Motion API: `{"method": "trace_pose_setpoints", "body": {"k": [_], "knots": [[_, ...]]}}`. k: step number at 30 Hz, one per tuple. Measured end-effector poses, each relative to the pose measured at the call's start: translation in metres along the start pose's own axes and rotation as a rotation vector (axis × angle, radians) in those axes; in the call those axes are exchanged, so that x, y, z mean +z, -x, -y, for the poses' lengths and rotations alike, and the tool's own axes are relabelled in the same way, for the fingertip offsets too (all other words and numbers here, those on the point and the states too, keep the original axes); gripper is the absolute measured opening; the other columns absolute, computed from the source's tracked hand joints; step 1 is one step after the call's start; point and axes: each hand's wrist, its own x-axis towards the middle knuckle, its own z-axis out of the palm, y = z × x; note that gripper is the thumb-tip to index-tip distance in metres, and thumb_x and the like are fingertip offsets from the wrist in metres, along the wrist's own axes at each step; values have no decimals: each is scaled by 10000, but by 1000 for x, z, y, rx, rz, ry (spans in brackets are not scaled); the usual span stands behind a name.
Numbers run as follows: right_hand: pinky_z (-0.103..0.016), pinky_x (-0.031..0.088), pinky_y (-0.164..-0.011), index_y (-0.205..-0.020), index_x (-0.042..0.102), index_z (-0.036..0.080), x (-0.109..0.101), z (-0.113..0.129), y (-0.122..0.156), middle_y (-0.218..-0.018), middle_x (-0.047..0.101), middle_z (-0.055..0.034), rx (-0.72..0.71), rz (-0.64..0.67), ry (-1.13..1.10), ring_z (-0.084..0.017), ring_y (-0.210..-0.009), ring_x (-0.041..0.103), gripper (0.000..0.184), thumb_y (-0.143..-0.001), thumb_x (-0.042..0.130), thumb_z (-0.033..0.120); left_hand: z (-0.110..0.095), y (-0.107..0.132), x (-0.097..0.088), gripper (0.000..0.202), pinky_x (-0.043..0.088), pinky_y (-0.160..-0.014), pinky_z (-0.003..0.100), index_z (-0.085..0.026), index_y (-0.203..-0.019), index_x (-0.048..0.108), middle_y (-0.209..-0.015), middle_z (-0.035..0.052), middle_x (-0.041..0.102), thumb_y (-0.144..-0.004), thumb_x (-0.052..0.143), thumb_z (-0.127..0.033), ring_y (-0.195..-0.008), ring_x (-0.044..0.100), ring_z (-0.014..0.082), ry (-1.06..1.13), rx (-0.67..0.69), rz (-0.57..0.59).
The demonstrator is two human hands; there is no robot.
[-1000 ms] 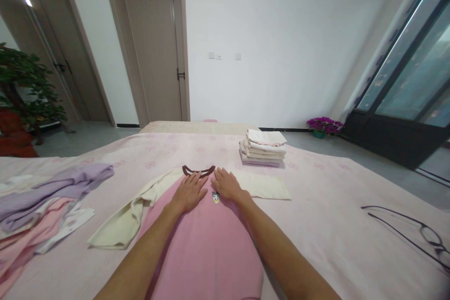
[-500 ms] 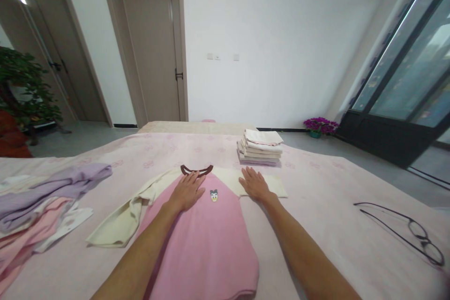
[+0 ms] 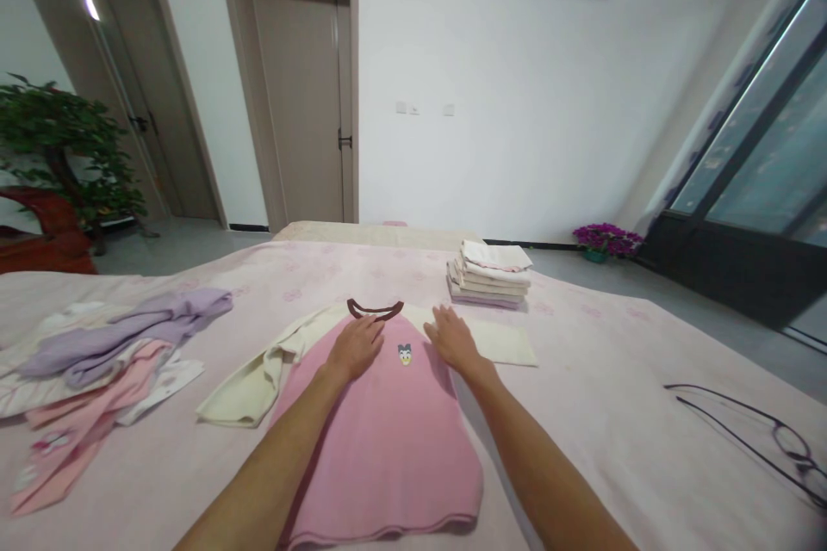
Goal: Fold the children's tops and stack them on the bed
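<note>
A pink shirt (image 3: 394, 430) with cream sleeves, a brown neckband and a small duck-face patch lies spread front up, its neck pointing away from me. My left hand (image 3: 357, 346) rests on its upper chest just below the neckband, fingers stretched out. Over the shoulder seam on the other side is my right hand (image 3: 456, 340), fingers extended and slightly apart, holding nothing I can see. The right-side sleeve (image 3: 507, 343) lies flat out to the side. The left-side sleeve (image 3: 258, 374) slants down and is wrinkled.
A neat stack of folded clothes (image 3: 491, 271) stands beyond my right hand. Rumpled clothes (image 3: 129, 362) lie in a heap at the left. Eyeglasses (image 3: 768, 430) rest at the right on the pink patterned bedspread (image 3: 594, 396).
My right hand has shifted inward from the sleeve to the shoulder seam. My left hand stays on the upper chest. The view has turned slightly left.
</note>
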Motion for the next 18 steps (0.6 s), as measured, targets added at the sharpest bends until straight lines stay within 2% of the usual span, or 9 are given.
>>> {"method": "trace_pose_setpoints", "body": {"k": [2,4,6,8,10,12,15,18], "knots": [[-451,218,-1157,-1527,339,150,11,34,7,-1586,319,-146,-80,15,-44,-275,-1477,244,599,-1019,277,461,0,8,-4,413,362,-1142,413,-140,-1303,618,-1396,137,586,-1006,378,-298,-1320,511,242,10,6,-5],[-460,180,-1171,-1526,342,152,23,52,16,-1597,297,-139,-110,14,-52,-274,-1484,220,593,-1019,279,455,4,21,-13,392,386,-1128,379,-158,-1297,622,-1380,107,606,-994,404,-277,-1289,539,217,19,19,-1],[-463,144,-1182,-1516,360,149,32,57,23,-1602,287,-134,-118,-11,-46,-277,-1486,212,584,-1017,290,444,11,41,-29,374,393,-1121,367,-188,-1281,632,-1352,76,631,-982,417,-252,-1269,552,203,24,28,-17],[-460,135,-1186,-1504,379,150,36,56,26,-1599,297,-131,-120,-39,-41,-278,-1482,221,571,-1014,306,433,23,65,-52,372,388,-1115,389,-206,-1263,639,-1319,65,650,-963,418,-215,-1258,550,213,12,-2,-81],[-459,142,-1183,-1494,394,152,37,54,27,-1591,314,-133,-123,-56,-36,-280,-1475,236,557,-1010,319,418,41,92,-78,375,391,-1086,410,-212,-1242,641,-1284,71,660,-928,437,-190,-1227,556,233,-42,-103,-169],[-465,147,-1180,-1486,405,153,37,54,25,-1585,325,-137,-124,-70,-27,-285,-1470,246,548,-1008,326,408,63,118,-103,378,399,-1045,425,-221,-1236,630,-1263,81,656,-896,467,-220,-1185,563,261,-130,-252,-187],[-474,150,-1177,-1480,413,152,38,56,24,-1577,340,-142,-123,-87,-18,-294,-1461,261,542,-1008,331,405,100,150,-126,450,435,-952,414,-213,-1225,625,-1194,103,667,-807,582,-377,-1118,586,307,-175,-508,-89],[-474,154,-1174,-1471,422,160,41,56,24,-1570,350,-147,-125,-105,-13,-291,-1457,268,529,-1007,342,401,133,167,-131,333,476,-819,333,-211,-997,690,-992,66,718,-749,602,-415,-976,645,280,-10,-663,53]]}}
